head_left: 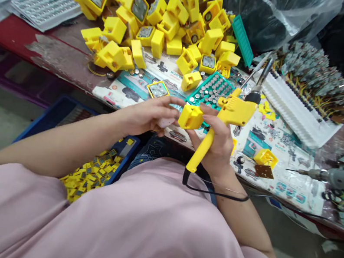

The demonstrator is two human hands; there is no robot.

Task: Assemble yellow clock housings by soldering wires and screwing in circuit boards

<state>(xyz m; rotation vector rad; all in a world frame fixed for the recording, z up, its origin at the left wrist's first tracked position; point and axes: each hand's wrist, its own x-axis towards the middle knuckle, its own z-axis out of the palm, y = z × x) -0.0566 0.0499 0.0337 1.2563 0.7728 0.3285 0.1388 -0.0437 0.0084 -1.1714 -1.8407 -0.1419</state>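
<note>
A small yellow plastic housing (191, 117) is held over the table's near edge, between the fingers of both hands. My left hand (157, 117) pinches it from the left, the fingers curled. My right hand (217, 143) has its fingertips against the other side. That same hand also grips a yellow soldering gun (234, 108), whose metal tip points up and away and whose black cord trails from the handle. Just beyond my left fingers lies an open housing with a grey inside (158, 90). A green tray of small round metal parts (213, 89) sits behind the held housing.
Many yellow housings (170, 23) are heaped at the back. A white rack with wired boards (297, 106) stands right, near a grey electric screwdriver (338, 178). White trays (47, 6) lie left. Below the table edge is a blue bin (134, 145) of small yellow parts.
</note>
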